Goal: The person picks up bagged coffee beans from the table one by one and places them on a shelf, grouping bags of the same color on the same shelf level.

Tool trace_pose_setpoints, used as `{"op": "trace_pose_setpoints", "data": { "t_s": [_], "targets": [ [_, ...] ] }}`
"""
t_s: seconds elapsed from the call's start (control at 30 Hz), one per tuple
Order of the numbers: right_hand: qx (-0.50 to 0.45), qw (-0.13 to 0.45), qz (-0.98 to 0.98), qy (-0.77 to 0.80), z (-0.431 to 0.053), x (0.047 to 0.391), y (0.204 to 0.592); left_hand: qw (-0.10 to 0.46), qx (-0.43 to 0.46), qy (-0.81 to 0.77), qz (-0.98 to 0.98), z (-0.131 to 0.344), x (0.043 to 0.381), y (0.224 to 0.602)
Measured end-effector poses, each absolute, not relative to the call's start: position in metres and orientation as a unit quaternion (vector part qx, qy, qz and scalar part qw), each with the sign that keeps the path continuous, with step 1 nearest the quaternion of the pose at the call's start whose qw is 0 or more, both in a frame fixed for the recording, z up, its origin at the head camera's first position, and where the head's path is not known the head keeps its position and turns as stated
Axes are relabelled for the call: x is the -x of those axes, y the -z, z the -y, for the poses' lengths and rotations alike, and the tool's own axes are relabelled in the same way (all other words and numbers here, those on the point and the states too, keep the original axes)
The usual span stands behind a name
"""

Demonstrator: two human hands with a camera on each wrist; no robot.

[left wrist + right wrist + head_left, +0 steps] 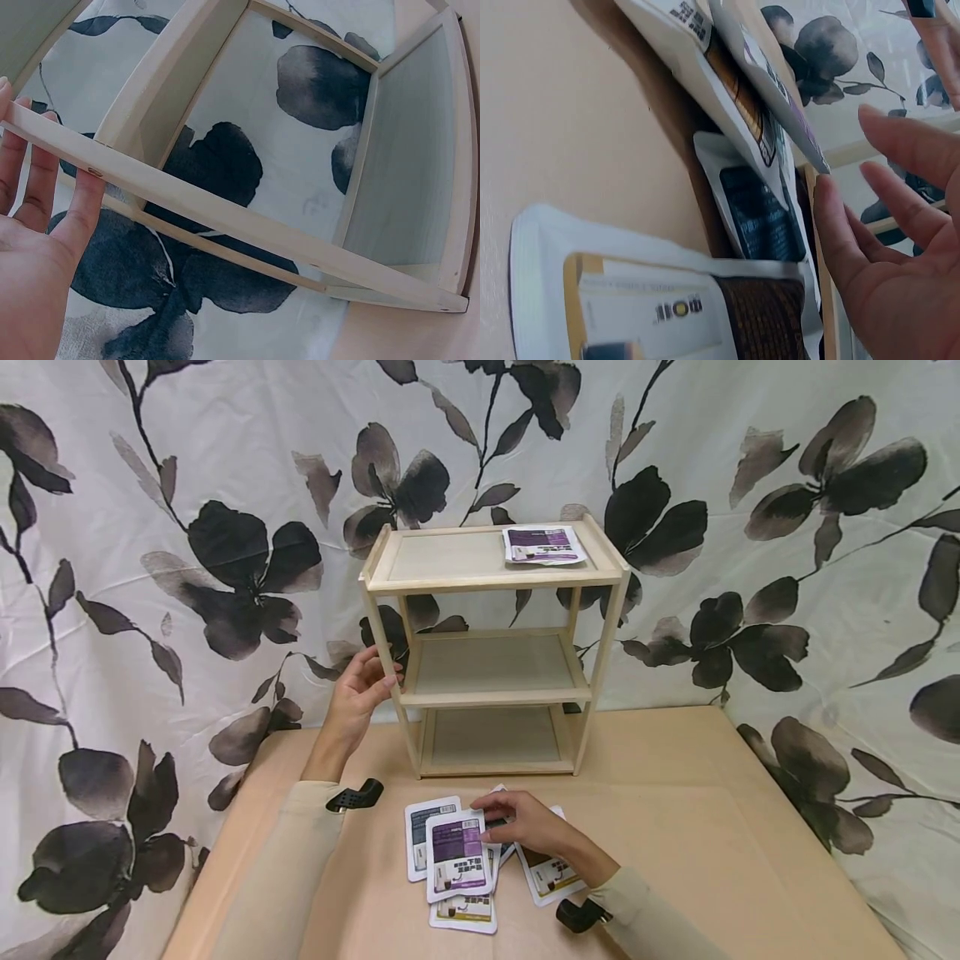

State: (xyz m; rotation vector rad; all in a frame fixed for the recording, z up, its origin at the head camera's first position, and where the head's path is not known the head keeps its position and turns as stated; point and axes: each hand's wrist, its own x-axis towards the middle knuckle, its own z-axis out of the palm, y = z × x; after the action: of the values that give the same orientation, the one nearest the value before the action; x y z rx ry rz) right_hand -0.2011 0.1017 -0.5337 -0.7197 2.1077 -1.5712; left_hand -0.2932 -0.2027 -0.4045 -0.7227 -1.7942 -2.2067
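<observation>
My left hand (352,697) holds the front left post of a three-tier wooden shelf (498,700), thumb in front and fingers behind. In the left wrist view, the fingers (82,206) pass behind the post (225,214). My right hand (532,822) is at the right edge of a purple-and-white packet (459,857) lying on top of other packets. In the right wrist view, a fingertip touches the edge of the purple packet (776,86), the other fingers spread apart from it. Beneath and beside it lie a dark blue packet (418,843) and a yellow-labelled packet (463,914).
A brown-and-yellow packet (553,878) lies under the right wrist. On the shelf's top tier, at the right, rests a purple-labelled packet (543,545). A floral cloth (480,460) hangs behind the table (675,793).
</observation>
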Motion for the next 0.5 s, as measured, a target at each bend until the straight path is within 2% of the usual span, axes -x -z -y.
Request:
{"op": "trace_pose_setpoints", "data": {
  "t_s": [0.33, 0.5],
  "targets": [
    [0.228, 0.248, -0.743, 0.578, -0.093, 0.191, 0.534, 0.106, 0.249, 0.747, 0.608, 0.203, 0.293, 0.405],
    [0.239, 0.25, -0.742, 0.574, -0.088, 0.188, 0.535, 0.106, 0.251, 0.745, 0.609, 0.203, 0.293, 0.405]
  ]
}}
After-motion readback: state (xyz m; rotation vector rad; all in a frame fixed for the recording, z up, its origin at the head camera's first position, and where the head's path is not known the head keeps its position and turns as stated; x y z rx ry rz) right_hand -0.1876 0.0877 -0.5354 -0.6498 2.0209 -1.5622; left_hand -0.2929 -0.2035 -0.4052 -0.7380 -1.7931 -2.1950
